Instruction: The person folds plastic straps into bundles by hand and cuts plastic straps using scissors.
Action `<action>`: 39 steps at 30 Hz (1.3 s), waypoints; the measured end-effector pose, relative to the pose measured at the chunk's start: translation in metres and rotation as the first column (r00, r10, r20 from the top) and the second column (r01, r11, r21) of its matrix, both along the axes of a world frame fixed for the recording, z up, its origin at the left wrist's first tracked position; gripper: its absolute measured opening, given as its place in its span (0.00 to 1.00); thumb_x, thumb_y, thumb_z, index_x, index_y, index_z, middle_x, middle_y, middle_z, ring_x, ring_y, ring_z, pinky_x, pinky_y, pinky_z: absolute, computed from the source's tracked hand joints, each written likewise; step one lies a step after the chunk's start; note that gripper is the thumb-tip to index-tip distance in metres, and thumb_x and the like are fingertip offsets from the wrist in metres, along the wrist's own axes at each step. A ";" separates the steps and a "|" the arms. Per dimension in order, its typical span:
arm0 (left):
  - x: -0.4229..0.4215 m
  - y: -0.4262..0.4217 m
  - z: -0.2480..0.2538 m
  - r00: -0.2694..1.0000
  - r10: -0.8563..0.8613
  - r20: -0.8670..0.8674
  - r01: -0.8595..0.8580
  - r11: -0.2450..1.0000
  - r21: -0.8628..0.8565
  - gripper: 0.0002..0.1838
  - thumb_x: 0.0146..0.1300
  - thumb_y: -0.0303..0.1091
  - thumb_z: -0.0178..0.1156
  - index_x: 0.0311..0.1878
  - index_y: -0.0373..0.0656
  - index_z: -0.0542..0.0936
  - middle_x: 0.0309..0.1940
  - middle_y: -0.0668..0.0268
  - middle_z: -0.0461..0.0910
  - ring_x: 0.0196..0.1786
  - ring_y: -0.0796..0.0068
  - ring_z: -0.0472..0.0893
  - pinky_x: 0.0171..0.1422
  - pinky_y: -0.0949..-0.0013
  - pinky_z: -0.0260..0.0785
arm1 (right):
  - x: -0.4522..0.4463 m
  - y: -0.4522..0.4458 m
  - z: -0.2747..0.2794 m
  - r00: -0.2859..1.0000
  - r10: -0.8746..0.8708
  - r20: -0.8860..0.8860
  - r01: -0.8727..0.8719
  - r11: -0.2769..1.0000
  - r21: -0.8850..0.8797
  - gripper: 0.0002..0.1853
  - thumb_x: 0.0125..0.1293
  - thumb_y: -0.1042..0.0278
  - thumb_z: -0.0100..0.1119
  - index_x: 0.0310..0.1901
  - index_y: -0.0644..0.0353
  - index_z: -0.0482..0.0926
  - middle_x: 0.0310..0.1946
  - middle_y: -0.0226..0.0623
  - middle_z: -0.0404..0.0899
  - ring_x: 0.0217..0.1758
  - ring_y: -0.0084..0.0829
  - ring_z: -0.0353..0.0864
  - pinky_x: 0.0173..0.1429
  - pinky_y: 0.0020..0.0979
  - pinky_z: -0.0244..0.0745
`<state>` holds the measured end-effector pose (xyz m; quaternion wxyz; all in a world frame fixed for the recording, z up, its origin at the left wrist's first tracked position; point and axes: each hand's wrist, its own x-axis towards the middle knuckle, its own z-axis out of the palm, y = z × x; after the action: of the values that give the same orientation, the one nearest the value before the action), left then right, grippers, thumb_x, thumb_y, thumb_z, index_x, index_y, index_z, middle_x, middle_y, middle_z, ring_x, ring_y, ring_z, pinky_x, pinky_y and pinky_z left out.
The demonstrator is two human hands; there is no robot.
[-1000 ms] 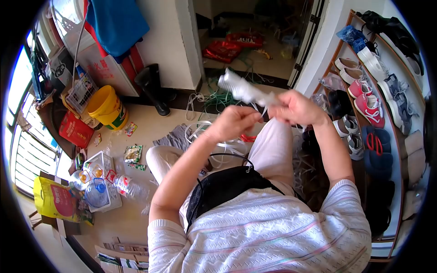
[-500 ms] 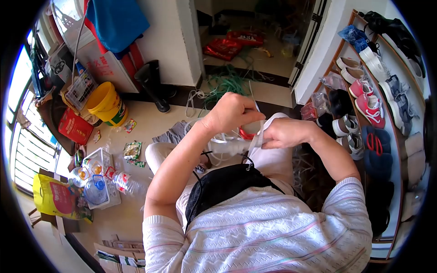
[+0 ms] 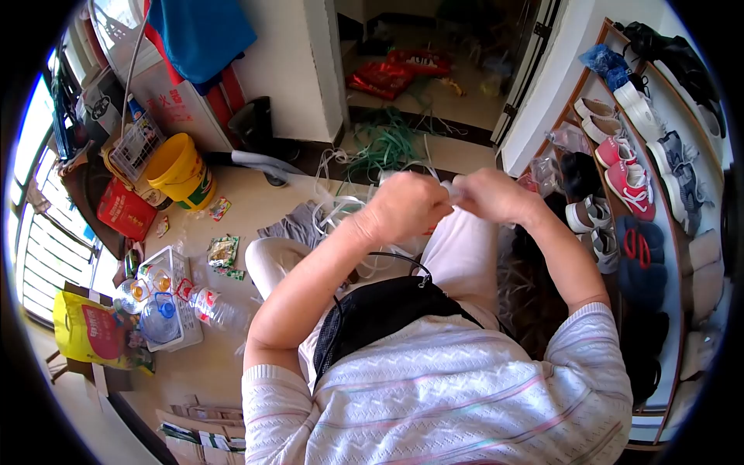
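Note:
My left hand (image 3: 407,204) is closed with thumb and fingers pinched on a white plastic strap (image 3: 335,215). Close beside it, my right hand (image 3: 493,195) is also closed, its fingertips on a short whitish piece of the strap between the two hands. Loose white loops hang below and left of my left hand, over my lap. A pale blurred length (image 3: 267,164) sticks out at the left, in front of the black boot (image 3: 252,128). Under my hands a bit of red shows, mostly hidden.
Green strapping (image 3: 384,143) lies tangled on the floor ahead, near the doorway. To the left stand a yellow bucket (image 3: 180,172), a white basket (image 3: 184,298) and plastic bottles (image 3: 218,308). A shoe rack (image 3: 673,256) full of shoes lines the right side.
My hands have come closer together, and the strap between them shows less. The loose loops have shifted up and left. A pale blurred length now appears near the boot.

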<state>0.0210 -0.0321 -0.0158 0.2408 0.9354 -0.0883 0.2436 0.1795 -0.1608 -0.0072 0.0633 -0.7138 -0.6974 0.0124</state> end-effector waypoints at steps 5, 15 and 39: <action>-0.002 0.018 0.005 0.991 -0.118 -0.062 0.078 0.892 -0.446 0.07 0.55 0.31 0.60 0.34 0.39 0.82 0.22 0.66 0.78 0.25 0.78 0.77 0.32 0.73 0.70 | -0.023 -0.012 0.026 0.825 0.151 -0.544 -0.311 0.926 -0.213 0.08 0.58 0.69 0.59 0.35 0.64 0.78 0.21 0.39 0.78 0.25 0.32 0.79 0.31 0.29 0.73; 0.014 -0.019 -0.025 0.967 0.013 -0.256 -0.091 0.950 -0.298 0.14 0.64 0.36 0.49 0.43 0.38 0.77 0.28 0.50 0.78 0.32 0.54 0.79 0.39 0.61 0.70 | 0.002 0.006 0.038 0.368 -0.036 -0.929 0.250 0.966 0.062 0.10 0.60 0.66 0.62 0.31 0.63 0.74 0.18 0.29 0.74 0.14 0.17 0.72 0.18 0.18 0.66; -0.008 0.026 0.016 0.989 -0.103 -0.106 0.045 0.894 -0.445 0.10 0.51 0.25 0.62 0.38 0.41 0.82 0.22 0.64 0.80 0.26 0.80 0.77 0.32 0.76 0.70 | -0.018 -0.010 0.001 0.485 -0.085 -0.871 -0.206 0.956 -0.208 0.02 0.56 0.76 0.57 0.30 0.61 0.74 0.20 0.27 0.73 0.17 0.15 0.71 0.21 0.17 0.66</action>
<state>0.0135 -0.0057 -0.0003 0.4606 0.8659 -0.0510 0.1880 0.1613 -0.1703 -0.0058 0.3038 -0.5843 -0.5840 0.4745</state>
